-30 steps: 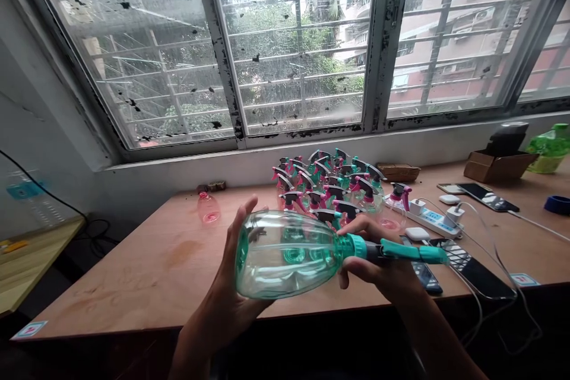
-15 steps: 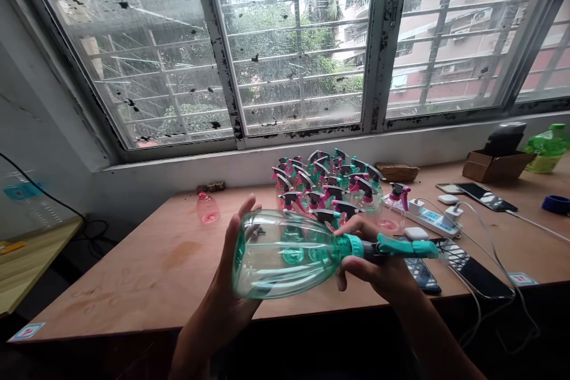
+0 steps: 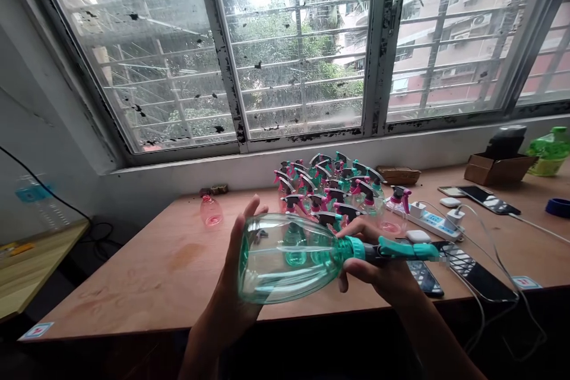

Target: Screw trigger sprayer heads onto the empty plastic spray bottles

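Note:
I hold a clear teal spray bottle sideways above the front edge of the wooden table. My left hand cups the bottle's base, fingers wrapped round it. My right hand is closed round the bottle's neck and the teal trigger head, which points right. Behind the bottle stands a cluster of several finished spray bottles with pink and teal trigger heads.
A pink bottle without a head lies at the back left. On the right are a white power strip with chargers and cables, several phones, a cardboard box, a green bottle and a blue tape roll.
The bottle and both hands have barely shifted; the view has tilted up slightly. Both grips are unchanged.

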